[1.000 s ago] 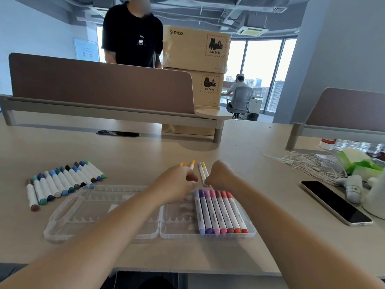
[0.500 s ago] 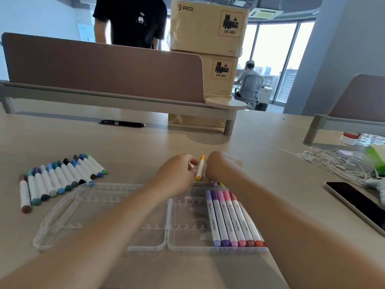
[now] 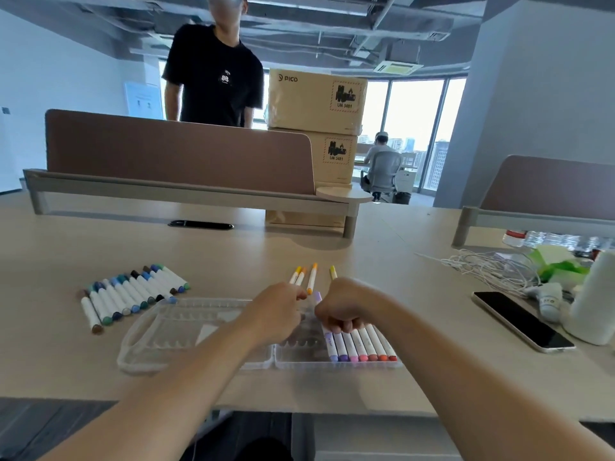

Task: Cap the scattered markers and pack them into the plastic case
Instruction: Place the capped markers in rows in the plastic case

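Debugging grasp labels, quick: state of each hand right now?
Left hand: curled at white orange-capped markers, grip cannot be told.
Right hand: closed round white lilac-capped marker.

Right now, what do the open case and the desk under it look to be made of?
The case looks like clear glossy moulded plastic: the desk shows through it and its ribs catch light. The desk looks like matt, pale wood-look laminate, going by its even, unshiny surface; solid wood is possible.
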Motion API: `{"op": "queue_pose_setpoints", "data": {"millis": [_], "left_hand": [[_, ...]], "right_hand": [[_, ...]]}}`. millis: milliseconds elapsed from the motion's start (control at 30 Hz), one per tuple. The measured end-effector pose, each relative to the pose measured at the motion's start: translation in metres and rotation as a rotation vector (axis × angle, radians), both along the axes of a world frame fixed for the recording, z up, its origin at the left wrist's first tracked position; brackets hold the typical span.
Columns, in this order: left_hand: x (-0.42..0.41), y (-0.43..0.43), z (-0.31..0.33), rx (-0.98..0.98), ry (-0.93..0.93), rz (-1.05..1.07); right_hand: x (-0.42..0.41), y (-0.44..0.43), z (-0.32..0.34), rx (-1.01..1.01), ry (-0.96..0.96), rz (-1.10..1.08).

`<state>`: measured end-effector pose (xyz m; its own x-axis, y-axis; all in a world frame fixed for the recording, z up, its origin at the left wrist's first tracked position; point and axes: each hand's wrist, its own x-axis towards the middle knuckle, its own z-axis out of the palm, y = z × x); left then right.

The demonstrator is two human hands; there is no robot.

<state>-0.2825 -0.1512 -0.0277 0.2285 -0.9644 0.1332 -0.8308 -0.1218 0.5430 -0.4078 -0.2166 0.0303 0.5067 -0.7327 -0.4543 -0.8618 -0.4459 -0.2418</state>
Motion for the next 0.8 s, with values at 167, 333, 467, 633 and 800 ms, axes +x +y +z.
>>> {"op": "queue_pose_setpoints", "data": {"millis": [167, 333, 467, 633, 800], "left_hand": [[-0.010, 0.010, -0.005, -0.013, 0.031, -0.147], [-0.013, 0.016, -0.007, 0.082, -0.094, -0.229], [-0.013, 0.016, -0.006, 0.079, -0.125, -0.251], [-0.010, 0.009, -0.009, 0.082, -0.065, -0.253], [-0.005, 0.003, -0.009, 0.103, 0.036, -0.218]], "right_hand": [[-0.007, 0.013, -0.009, -0.002, -0.015, 0.032], [-0.009, 0.012, -0.016, -0.061, 0.022, 0.032], [-0.010, 0.010, -0.019, -0.099, 0.029, 0.044], [-0.004, 0.006, -0.017, -0.072, 0.121, 0.087], [-0.002, -0.001, -0.013, -0.043, 0.163, 0.115]]}}
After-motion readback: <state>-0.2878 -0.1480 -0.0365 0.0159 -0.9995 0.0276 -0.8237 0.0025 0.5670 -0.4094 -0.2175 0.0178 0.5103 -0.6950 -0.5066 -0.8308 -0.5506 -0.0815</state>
